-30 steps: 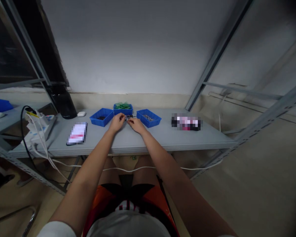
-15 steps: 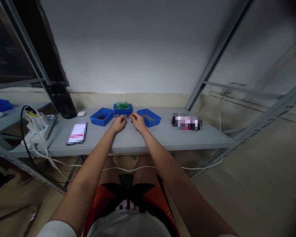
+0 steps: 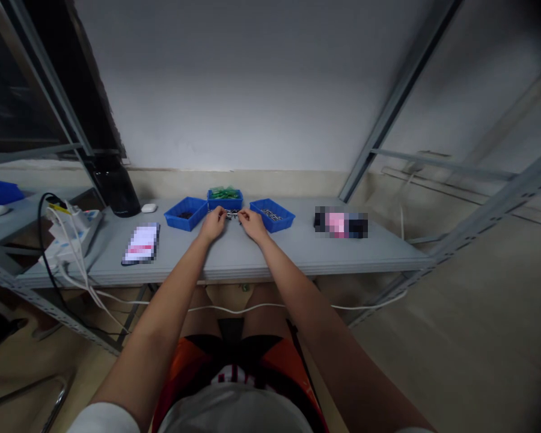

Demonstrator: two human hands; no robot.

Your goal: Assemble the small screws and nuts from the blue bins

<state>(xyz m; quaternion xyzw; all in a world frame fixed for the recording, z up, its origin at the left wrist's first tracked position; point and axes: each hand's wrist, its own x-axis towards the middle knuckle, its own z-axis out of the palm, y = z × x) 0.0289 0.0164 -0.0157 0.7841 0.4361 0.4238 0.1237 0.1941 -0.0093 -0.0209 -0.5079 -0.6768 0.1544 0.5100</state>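
Small metal parts (image 3: 232,213) lie between my hands, in front of the middle blue bin (image 3: 225,203) of green pieces. My left hand (image 3: 214,223) is closed at their left side, its fingertips pinched on something too small to name. From the right, my right hand (image 3: 251,221) pinches a small dark piece that I cannot make out. Dark small parts fill the bottom of the left blue bin (image 3: 187,224). The right blue bin (image 3: 277,225), just beside my right hand, holds silvery metal pieces.
On the grey shelf table (image 3: 243,258) a phone (image 3: 141,243) and a white case (image 3: 148,207) lie at the left, near a black container (image 3: 116,186) and a power strip (image 3: 79,234) with cables. A blurred dark and pink object (image 3: 340,224) sits at the right.
My left hand has moved slightly up and left, baring more of the metal parts. My right hand has hardly shifted.
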